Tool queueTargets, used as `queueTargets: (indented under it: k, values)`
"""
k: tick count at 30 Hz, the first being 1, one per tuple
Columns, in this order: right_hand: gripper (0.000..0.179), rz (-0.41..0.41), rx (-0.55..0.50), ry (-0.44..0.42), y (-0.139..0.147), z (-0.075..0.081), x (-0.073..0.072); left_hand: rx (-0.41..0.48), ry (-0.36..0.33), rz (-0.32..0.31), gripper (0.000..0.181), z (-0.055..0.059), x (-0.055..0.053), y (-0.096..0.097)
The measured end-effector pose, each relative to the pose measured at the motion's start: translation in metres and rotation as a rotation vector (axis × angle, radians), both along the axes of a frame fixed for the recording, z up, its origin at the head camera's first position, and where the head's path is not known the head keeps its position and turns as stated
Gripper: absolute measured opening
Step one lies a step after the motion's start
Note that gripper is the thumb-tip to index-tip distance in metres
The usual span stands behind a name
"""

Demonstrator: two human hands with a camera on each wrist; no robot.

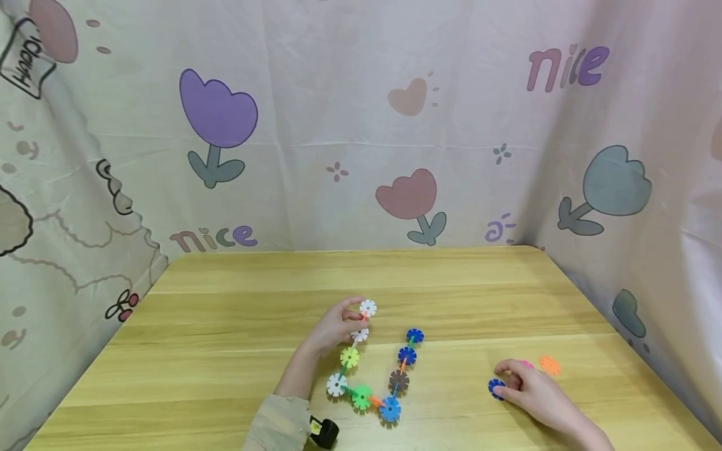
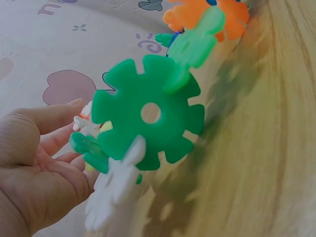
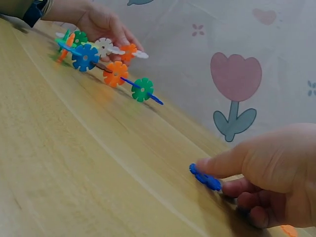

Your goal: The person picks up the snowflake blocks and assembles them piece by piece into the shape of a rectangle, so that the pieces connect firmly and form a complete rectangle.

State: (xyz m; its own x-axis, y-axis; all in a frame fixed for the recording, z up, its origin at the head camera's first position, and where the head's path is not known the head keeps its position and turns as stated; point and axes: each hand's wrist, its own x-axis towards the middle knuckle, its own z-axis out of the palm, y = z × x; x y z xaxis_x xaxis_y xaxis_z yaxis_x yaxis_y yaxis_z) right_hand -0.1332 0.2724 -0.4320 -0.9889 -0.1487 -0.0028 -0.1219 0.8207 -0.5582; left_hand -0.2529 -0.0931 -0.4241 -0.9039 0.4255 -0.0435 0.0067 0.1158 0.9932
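A chain of slotted plastic snowflake discs [image 1: 361, 397] lies in a U shape on the table, with white, yellow, green, orange, brown and blue pieces. At the chain's far left end, my left hand [image 1: 338, 327] holds it between thumb and fingers, close to an orange disc and the white end disc [image 1: 368, 307]. A large green disc [image 2: 123, 108] of the chain fills the left wrist view and partly hides the fingertips. Off to the right, my right hand [image 1: 533, 391] pinches a single blue disc [image 3: 205, 177] between thumb and fingers, low over the wood.
Beyond my right hand lie a loose orange disc [image 1: 549, 365] and a pink disc [image 1: 526, 364], the pink one partly covered by the hand. A black device [image 1: 324, 433] sits beside my left sleeve. The wooden table [image 1: 225, 313] backs onto a printed curtain [image 1: 316, 113].
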Motion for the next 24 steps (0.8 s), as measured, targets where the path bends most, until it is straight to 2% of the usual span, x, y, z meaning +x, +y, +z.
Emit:
queueTargets:
  k: [7,20,24]
  values:
    - [0.022,0.03,-0.026,0.013,0.0011,0.0001,0.0019,-0.015,0.005,0.0,0.055,0.0009,0.0013,0.0013]
    - [0.026,0.069,-0.086,-0.042,0.0039,0.0023,-0.0008,-0.018,-0.007,0.022,0.056,0.0008,0.0017,0.0027]
    - [0.026,0.124,-0.135,-0.057,0.0027,0.0046,-0.0036,-0.018,-0.006,0.02,0.056,0.0005,0.0016,0.0022]
